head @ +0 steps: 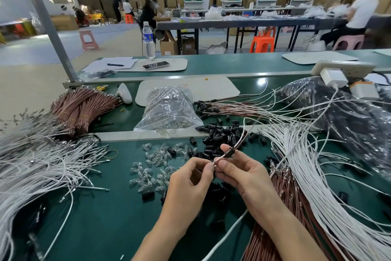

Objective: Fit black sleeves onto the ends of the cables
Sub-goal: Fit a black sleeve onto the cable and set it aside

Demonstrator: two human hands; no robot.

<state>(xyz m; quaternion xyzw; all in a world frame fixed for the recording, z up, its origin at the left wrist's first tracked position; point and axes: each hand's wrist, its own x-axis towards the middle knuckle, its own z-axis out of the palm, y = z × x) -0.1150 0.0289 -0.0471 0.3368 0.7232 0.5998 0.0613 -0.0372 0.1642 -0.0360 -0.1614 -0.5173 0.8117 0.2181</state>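
Black sleeve (229, 152) sits on a cable pair (240, 143) above the green bench (105, 207). My right hand (243, 173) pinches the sleeve; my left hand (188, 178) pinches the white wire tip (215, 161) poking out. I judge this one nearly seated. Finished cables (222, 107) lie behind (a small batch). Loose sleeves (220, 133) and big white bundles (317, 172) remain, so most work is left.
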